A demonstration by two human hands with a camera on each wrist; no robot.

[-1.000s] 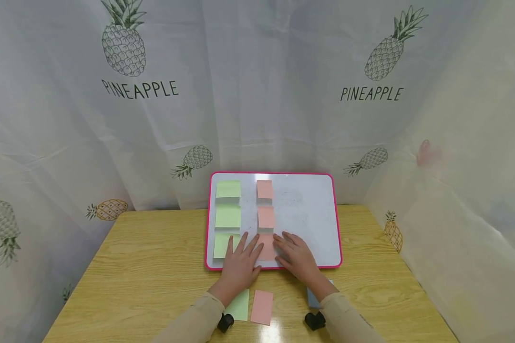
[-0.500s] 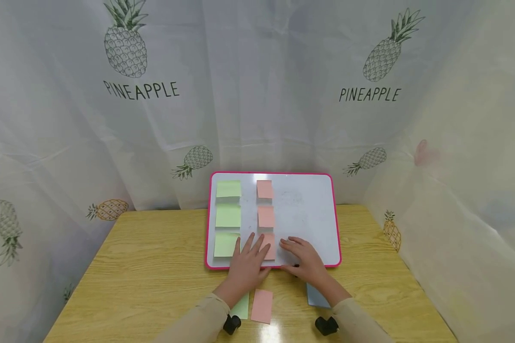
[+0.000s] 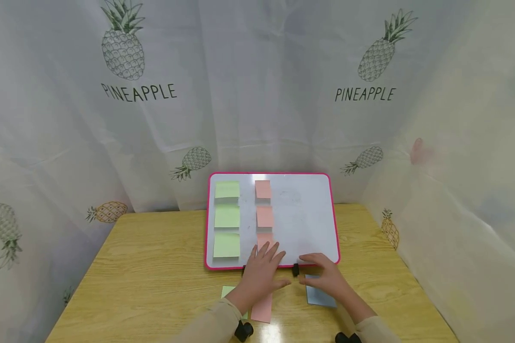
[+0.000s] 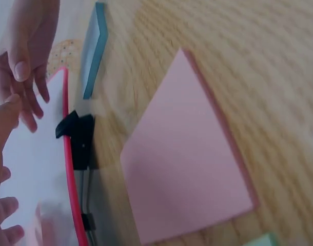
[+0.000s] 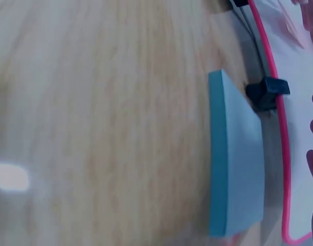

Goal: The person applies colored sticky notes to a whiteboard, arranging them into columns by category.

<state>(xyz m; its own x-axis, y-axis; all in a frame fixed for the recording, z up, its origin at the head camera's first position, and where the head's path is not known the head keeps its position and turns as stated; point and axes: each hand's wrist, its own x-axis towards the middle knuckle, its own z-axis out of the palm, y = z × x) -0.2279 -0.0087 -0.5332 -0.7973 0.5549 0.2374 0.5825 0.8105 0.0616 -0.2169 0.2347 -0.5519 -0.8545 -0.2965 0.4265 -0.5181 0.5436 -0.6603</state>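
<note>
Head view: a pale curtain printed with pineapples backs a yellow wooden bench [image 3: 154,267]. A pink-framed whiteboard [image 3: 309,224] leans there, carrying three green and three pink sticky notes. The left hand [image 3: 262,269] is laid flat, fingers straight, on the lowest pink sticky note [image 3: 263,239]. The right hand [image 3: 326,276] is relaxed, holding nothing, just above the blue sticky pad [image 3: 319,296]. The pink column is judged finished; a blue sheet is likely called for next.

Left wrist view: the pink sticky pad [image 4: 184,159] is seen flat beside the board's black stand foot [image 4: 77,136].

Right wrist view: the blue pad [image 5: 236,164] is seen lying against the board frame.
</note>
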